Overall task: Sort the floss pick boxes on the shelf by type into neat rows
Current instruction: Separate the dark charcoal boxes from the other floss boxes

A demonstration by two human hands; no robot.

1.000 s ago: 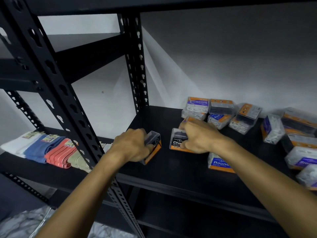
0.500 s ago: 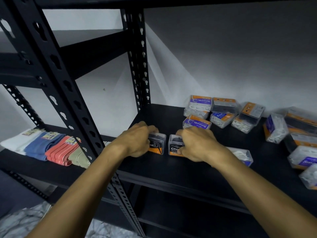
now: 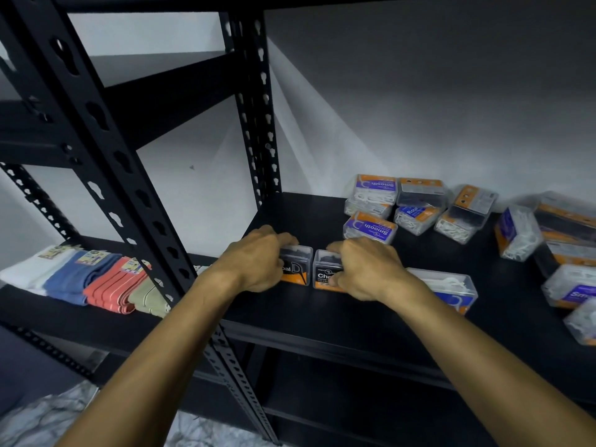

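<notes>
We grip two charcoal boxes upright at the shelf's [image 3: 322,321] front left: left hand [image 3: 254,262] curled round one box [image 3: 295,267], right hand [image 3: 364,269] round its twin [image 3: 324,269]. We should press them flush, labels forward. Post [image 3: 258,124] hems the left; unsorted boxes [image 3: 416,204] crowd right and rear.

Looks like stockroom or shop back room. Black slotted-steel shelving [image 3: 106,162] against bare pale wall [image 3: 419,108]. Many identical retail floss pick boxes [image 3: 371,227] loose on shelf board [image 3: 322,314], labels on. Neighbouring bay: folded packaged cloths [image 3: 96,279] with tags, lined side by side. Stock, not household clutter.
</notes>
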